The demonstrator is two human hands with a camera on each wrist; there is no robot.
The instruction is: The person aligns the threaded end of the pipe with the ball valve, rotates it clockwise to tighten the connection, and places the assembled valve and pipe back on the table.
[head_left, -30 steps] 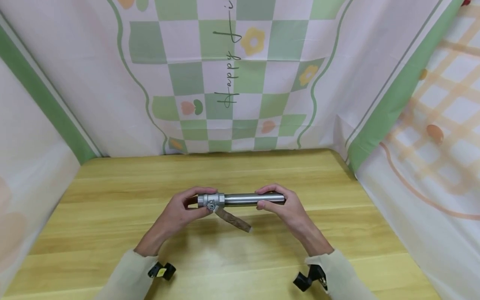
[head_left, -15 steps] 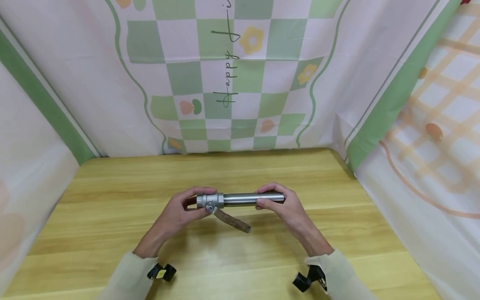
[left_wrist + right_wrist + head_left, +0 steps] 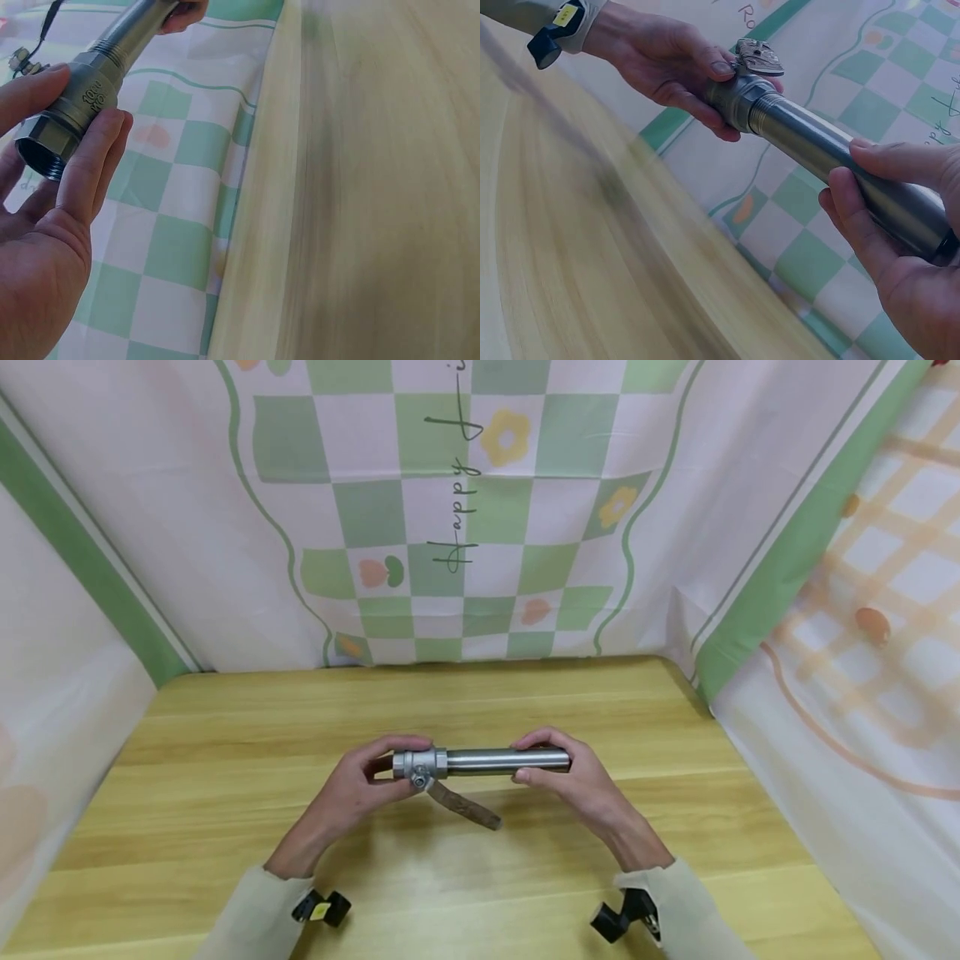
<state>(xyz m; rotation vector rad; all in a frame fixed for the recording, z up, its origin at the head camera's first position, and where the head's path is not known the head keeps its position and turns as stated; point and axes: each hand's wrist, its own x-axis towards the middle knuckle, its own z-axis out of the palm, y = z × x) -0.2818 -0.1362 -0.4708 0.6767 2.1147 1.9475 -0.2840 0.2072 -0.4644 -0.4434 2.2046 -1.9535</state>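
Note:
My left hand (image 3: 348,789) grips a metal ball valve (image 3: 420,763) between thumb and fingers. Its lever handle (image 3: 468,807), brownish and worn, slants down to the right. A smooth steel pipe (image 3: 480,762) runs from the valve's right end, and my right hand (image 3: 573,772) holds that pipe near its far end. In the right wrist view, threads (image 3: 762,114) show where the pipe enters the valve. The left wrist view looks into the valve's open threaded mouth (image 3: 43,154). Valve and pipe lie in one line, held level above the table.
The wooden table (image 3: 465,885) spreads under both hands. Behind it hangs a green-and-white checked cloth (image 3: 435,535), and further cloth (image 3: 862,693) encloses the sides. Small black devices (image 3: 322,907) are strapped at both wrists.
The right thumb shifts slightly on the pipe, and the lever handle's tip dips a little lower. Both hands stay in nearly the same place.

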